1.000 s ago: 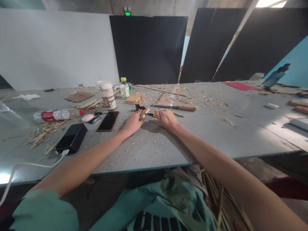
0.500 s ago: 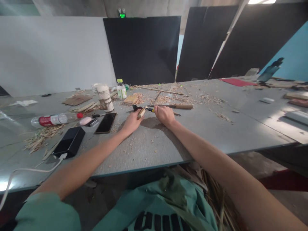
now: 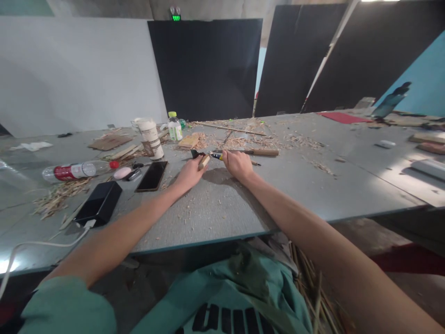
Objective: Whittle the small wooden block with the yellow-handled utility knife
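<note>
My left hand is closed around a small pale piece of wood, whose squared end points toward me. Something dark shows just beyond those fingers, too small to name. Wrapped round a yellow-and-black utility knife, my right hand keeps the tool's front end pointed left, close to the wood. Whether the blade touches the wood I cannot tell. Behind my right hand lies a long tool with a wooden handle, and a thin rod with a dark tip sticks out to its right.
Left of my hands are a phone, a black box with a white cable, a plastic bottle and stacked paper cups. A green-capped bottle stands farther back. Wood shavings litter the grey table.
Both hands stay almost in place, still gripping the wood and the knife. The wood has turned slightly. The whole view has shifted a little.
</note>
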`<state>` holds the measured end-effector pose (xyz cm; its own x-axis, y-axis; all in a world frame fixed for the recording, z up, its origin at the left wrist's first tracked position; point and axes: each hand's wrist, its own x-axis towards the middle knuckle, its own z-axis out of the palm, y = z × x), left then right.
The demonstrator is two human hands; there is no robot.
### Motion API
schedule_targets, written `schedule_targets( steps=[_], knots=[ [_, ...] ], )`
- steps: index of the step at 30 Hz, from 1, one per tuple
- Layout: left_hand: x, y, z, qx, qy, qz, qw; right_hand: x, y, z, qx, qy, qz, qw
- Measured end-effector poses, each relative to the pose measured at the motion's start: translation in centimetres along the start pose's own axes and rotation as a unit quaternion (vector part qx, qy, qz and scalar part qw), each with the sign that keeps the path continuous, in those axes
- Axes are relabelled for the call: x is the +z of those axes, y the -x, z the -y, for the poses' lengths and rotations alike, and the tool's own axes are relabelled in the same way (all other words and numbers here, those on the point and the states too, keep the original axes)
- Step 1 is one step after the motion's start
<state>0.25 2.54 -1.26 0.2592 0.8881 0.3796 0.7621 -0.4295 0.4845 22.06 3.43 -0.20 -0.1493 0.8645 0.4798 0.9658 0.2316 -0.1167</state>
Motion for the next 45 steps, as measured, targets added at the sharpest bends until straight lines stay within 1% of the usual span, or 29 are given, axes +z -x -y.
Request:
schedule_targets(
  steps=[2,4,7,10,12,14,15,17,19,20,22,25,27,29,32,37,45],
  knots=[
    [-0.3,0.1,-0.4,-0.011,-0.01,0.0,1.0,0.0,0.0,0.0,0.0,0.006,0.005,1.0],
    [-0.4,0.1,-0.6,-0.02,0.0,0.008,1.0,-0.1,0.0,0.2,0.001,0.011,0.005,1.0],
    [-0.2,-0.1,-0.5,-0.021,0.025,0.01,0.999,-0.1,0.0,0.7,0.008,0.012,0.005,1.0],
    [-0.2,-0.1,-0.2,-0.022,0.046,-0.001,0.999,0.0,-0.2,0.6,0.014,0.003,0.01,1.0],
    [-0.4,0.2,-0.2,-0.042,0.064,-0.001,0.997,0.2,-0.5,-0.4,0.048,0.001,0.017,0.999],
    [-0.8,0.8,-0.3,-0.053,0.079,0.012,0.995,0.2,-0.9,-2.4,0.115,0.005,0.024,0.993],
    [-1.0,1.1,-0.4,-0.051,0.081,0.018,0.995,0.2,-1.0,-3.6,0.14,0.01,0.02,0.99],
    [-1.3,1.6,-0.6,-0.03,0.071,0.017,0.997,0.0,-1.2,-5.9,0.167,0.012,-0.006,0.986],
    [-1.3,1.7,-0.8,-0.014,0.063,0.006,0.998,-0.1,-1.3,-7.3,0.183,0.006,-0.026,0.983],
    [-1.2,1.6,-0.8,-0.012,0.065,-0.001,0.998,-0.1,-1.3,-7.4,0.177,0.004,-0.031,0.984],
    [-0.9,1.3,-0.6,-0.011,0.077,-0.011,0.997,-0.2,-1.2,-6.6,0.142,0.005,-0.033,0.989],
    [-0.6,0.8,0.1,-0.016,0.093,-0.026,0.995,-0.2,-0.6,-3.6,0.048,0.001,-0.016,0.999],
    [-0.6,0.6,0.6,-0.023,0.095,-0.029,0.995,-0.2,0.0,-1.4,-0.018,-0.014,0.004,1.0],
    [-0.6,0.4,0.8,-0.031,0.087,-0.025,0.995,-0.3,0.5,0.3,-0.055,-0.022,0.011,0.998],
    [-0.9,0.3,0.9,-0.038,0.066,-0.017,0.997,-0.1,0.9,1.3,-0.071,-0.035,0.01,0.997],
    [-1.1,0.4,0.4,-0.033,0.032,-0.008,0.999,0.3,0.9,1.0,-0.065,-0.058,0.009,0.996],
    [-0.9,0.7,0.0,-0.058,-0.03,0.007,0.998,0.6,1.2,1.3,-0.101,-0.054,0.028,0.993]
  ],
)
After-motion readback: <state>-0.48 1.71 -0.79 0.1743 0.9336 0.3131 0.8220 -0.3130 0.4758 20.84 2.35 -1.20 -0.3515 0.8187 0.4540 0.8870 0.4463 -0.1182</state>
